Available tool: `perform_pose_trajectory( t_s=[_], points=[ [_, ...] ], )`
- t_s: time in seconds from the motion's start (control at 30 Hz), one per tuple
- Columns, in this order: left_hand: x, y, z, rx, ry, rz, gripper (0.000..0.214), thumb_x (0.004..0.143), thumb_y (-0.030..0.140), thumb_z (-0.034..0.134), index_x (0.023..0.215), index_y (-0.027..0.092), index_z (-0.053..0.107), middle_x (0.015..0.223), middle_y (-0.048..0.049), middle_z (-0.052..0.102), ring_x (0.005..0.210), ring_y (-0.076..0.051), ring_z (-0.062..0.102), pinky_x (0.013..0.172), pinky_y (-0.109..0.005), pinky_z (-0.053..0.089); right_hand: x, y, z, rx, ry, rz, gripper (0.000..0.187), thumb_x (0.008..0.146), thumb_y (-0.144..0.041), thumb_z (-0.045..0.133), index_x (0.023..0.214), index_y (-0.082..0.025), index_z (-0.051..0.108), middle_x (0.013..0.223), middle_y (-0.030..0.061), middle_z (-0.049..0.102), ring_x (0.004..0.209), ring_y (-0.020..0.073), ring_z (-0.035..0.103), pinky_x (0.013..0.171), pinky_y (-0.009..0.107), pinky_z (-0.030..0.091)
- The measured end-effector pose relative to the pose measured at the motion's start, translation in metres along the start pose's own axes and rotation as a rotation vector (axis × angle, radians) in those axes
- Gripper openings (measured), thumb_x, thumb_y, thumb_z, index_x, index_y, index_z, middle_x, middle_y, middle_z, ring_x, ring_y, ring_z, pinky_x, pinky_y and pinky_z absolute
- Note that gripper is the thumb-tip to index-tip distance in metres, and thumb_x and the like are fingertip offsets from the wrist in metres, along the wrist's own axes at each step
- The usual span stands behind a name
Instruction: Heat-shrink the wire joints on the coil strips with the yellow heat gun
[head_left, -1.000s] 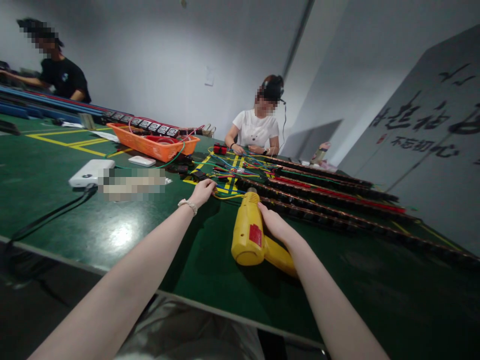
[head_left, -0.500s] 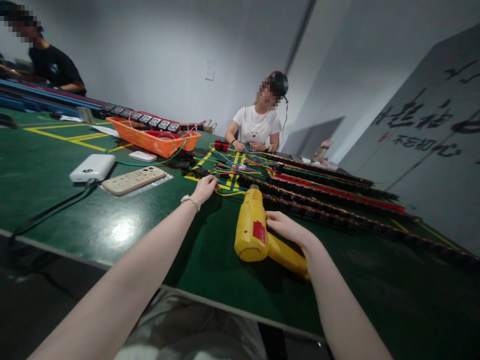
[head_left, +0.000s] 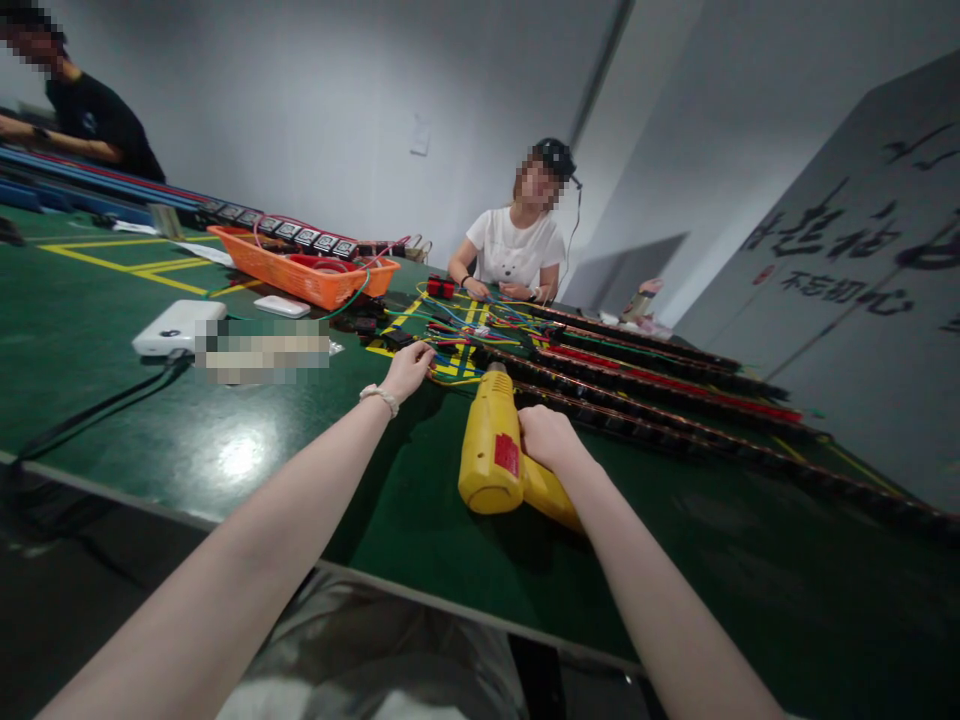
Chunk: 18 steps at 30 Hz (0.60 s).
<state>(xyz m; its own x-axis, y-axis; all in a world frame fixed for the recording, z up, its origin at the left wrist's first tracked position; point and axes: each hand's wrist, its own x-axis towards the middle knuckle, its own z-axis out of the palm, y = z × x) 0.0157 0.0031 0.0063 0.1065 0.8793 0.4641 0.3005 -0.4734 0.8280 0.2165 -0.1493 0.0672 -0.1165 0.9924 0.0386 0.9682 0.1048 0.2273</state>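
A yellow heat gun (head_left: 491, 455) with a red label points away from me over the green table. My right hand (head_left: 551, 436) is closed round its handle, and the fingers on the far side are hidden. Left of the nozzle, my left hand (head_left: 409, 370) is closed in a pinch at the ends of thin coloured wires (head_left: 457, 380). Yellow and blue wires run from beside its fingertips towards the long dark strips (head_left: 600, 395). The exact wire between the fingers is too small to make out.
An orange basket (head_left: 300, 282) holding cables stands at the back left. Nearer are a white power bank (head_left: 178, 328) with a black cable and a flat white case (head_left: 281, 306). A person in a white shirt (head_left: 517, 250) sits opposite; another person (head_left: 97, 125) works at far left.
My right hand has moved left and closed more firmly round the heat gun's handle. The heat gun has shifted slightly left. My left hand stays at the wires.
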Motion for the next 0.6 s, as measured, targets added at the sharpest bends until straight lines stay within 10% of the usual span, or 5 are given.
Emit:
perform_pose_trajectory(
  t_s=[0.6],
  points=[
    [-0.001,0.004,-0.003,0.028,0.012,-0.043,0.023,0.077,0.031,0.043,0.072,0.015,0.057,0.068,-0.0027,0.061,0.062,-0.012,0.054,0.059,-0.022,0.04,0.03,-0.043,-0.007,-0.076,0.049,-0.234,0.027,0.073,-0.023,0.044,0.088,-0.016,0.065,0.089,0.0123,0.065,0.082,0.0249,0.06,0.066,0.03,0.042]
  ],
)
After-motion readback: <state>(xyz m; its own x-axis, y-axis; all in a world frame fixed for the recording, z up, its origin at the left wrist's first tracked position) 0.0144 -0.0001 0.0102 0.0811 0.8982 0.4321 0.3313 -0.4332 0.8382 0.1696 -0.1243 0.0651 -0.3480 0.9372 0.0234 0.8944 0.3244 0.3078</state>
